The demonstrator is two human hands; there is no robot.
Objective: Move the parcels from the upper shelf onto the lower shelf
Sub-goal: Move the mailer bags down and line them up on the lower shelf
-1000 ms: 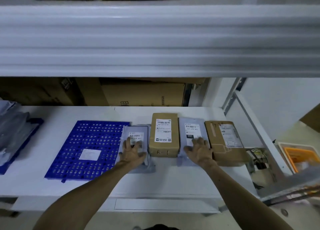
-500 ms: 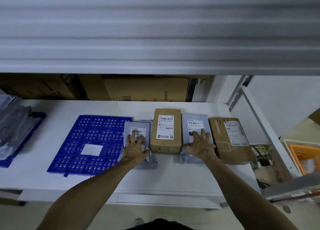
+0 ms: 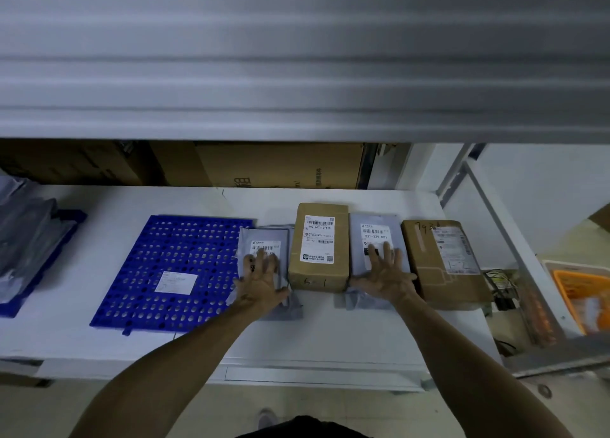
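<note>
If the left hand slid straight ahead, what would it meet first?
The left hand lies flat on a grey mailer; beyond its far edge the lower shelf looks bare up to the cardboard carton at the back, likely the first contact.

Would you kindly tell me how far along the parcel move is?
Done: the centre brown box, the right brown box and a blue perforated panel lie on the lower shelf. In hand: the left hand presses flat on the left grey mailer, the right hand on the right grey mailer. Left: unclear; only the front edge of the upper shelf shows.
</note>
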